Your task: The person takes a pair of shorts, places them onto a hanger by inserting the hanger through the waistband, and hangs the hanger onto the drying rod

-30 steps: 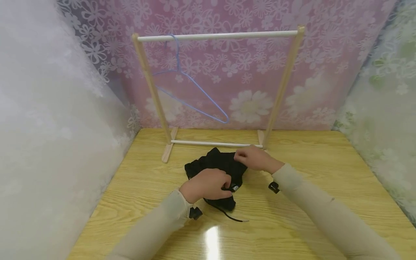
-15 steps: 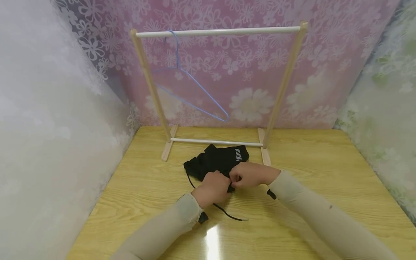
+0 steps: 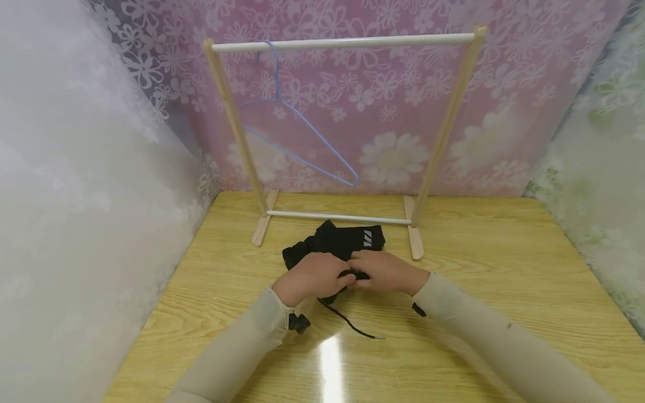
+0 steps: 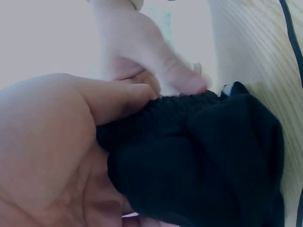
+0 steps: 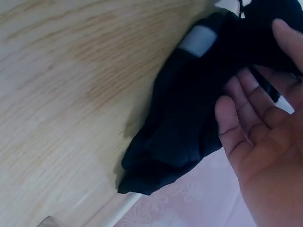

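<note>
Black drawstring shorts (image 3: 332, 240) lie bunched on the table, with a grey-white print near one hem. My left hand (image 3: 314, 275) pinches their gathered waistband (image 4: 175, 106), thumb on top and fingers beneath. Close against it, my right hand (image 3: 385, 272) holds the same edge. In the right wrist view, the fingers of the right hand (image 5: 265, 137) curl under the cloth with the thumb above. A black cord (image 3: 347, 321) with a metal tip trails from the shorts toward the front. Part of the waistband is hidden by the hands.
Behind the shorts stands a wooden rack with a white top rail (image 3: 347, 42) and a low crossbar (image 3: 337, 216). A blue hanger (image 3: 322, 140) hangs at the rail's left. Flowered cloth walls the wooden table (image 3: 478, 252) at the back and sides.
The right hand has come from the far right of the shorts to the waistband beside the left hand, uncovering the print. The left hand has shifted slightly, and the view has tilted down a little.
</note>
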A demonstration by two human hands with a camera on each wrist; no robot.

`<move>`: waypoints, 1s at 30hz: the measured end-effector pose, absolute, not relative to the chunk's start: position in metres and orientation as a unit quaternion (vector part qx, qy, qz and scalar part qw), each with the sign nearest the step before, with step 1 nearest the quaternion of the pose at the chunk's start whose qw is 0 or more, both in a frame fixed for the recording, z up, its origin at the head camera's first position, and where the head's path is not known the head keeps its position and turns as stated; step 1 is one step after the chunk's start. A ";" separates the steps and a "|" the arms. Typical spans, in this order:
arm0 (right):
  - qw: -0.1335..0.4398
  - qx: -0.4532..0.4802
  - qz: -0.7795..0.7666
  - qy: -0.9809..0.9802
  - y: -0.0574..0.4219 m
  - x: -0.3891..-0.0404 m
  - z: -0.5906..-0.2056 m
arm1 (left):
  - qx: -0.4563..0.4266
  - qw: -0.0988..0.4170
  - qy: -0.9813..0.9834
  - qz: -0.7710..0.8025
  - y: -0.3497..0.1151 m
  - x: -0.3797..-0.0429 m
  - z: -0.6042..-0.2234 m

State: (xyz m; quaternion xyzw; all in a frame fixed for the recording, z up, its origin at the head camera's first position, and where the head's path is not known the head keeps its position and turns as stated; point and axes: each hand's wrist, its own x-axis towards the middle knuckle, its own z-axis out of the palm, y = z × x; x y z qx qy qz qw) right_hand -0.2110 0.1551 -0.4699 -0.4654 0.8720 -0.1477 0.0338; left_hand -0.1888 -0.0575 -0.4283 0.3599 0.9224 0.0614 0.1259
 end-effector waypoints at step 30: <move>-0.260 -0.335 -0.244 0.872 0.135 -0.197 -0.418 | 0.327 -0.114 0.841 0.416 -0.087 -0.181 -0.363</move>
